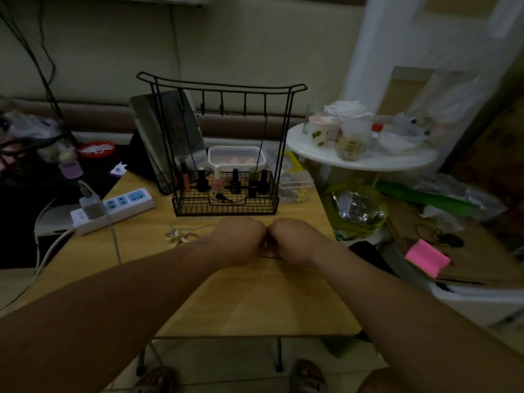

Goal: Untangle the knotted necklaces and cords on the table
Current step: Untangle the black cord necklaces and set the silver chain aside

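- Far left: power strip (113,207) and its white cable on the table (255,302) edge. Not part of the job. I'd keep loose cord ends away from it.
- Left of centre: pale pendant necklace (180,238) lies flat on the table, its thin chain trailing toward the left hand. No hand is on it, and I can't see whether it's knotted.
- Left hand (241,236): back toward the camera, fingers curled under and out of sight, knuckles against the other hand. I cannot tell what it grips.
- Between the wrists: a short run of dark cord (269,257) shows just above the tabletop, leading up into the gap where the hands meet. I judge the knot is there, hidden.
- Right hand (292,239): same posture, fingers hidden, so I cannot tell its grip either.
- To do this well, I'd have one hand pin the knot and the other loosen a loop with fingertips, never pulling the ends apart, which tightens it.
- I'd also tilt the hands so the knot faces the camera; the light is dim.
- Behind: wire rack (226,199), close to the knuckles. I'd mind snagging cord on it.
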Available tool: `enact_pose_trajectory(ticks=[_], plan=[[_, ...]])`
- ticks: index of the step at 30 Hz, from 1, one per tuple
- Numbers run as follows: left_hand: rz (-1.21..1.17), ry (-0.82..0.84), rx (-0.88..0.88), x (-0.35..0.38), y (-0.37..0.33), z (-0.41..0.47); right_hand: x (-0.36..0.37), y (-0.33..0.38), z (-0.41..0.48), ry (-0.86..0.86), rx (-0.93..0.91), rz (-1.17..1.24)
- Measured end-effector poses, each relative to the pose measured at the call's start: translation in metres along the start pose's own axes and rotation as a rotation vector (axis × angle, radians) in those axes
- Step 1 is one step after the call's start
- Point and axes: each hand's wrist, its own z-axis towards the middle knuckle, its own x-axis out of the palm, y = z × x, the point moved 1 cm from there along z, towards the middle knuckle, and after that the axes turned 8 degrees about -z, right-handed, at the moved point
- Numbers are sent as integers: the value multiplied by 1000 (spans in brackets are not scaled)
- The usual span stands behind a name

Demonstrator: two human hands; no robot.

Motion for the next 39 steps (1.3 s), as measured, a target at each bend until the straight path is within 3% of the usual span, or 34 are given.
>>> enact_pose_trajectory(ticks=[3,7,12,16,20,25,28,39], plan=[[-35,52,5,1,-2,1,1,2,-4,46,-7,38],[-340,-32,5,1,8,0,-5,1,-9,-37,8,196],[-786,-207,-26,-38,11,-15,-40,2,-16,-143,144,711],[-1093,-333,-99,-80,27,-36,-74,1,-22,-114,163,1123],[-1318,-339,-81,-117,63,-63,-109,-2,-31,-90,113,1201],[-1142,-58,5,-150,66,-82,-162,23,-31,-194,40,1061],[-1034,23,59,-168,48,-83,-186,38,-23,-205,-18,1016],[-886,-288,-35,-204,90,-97,-205,2,-22,-297,92,958]])
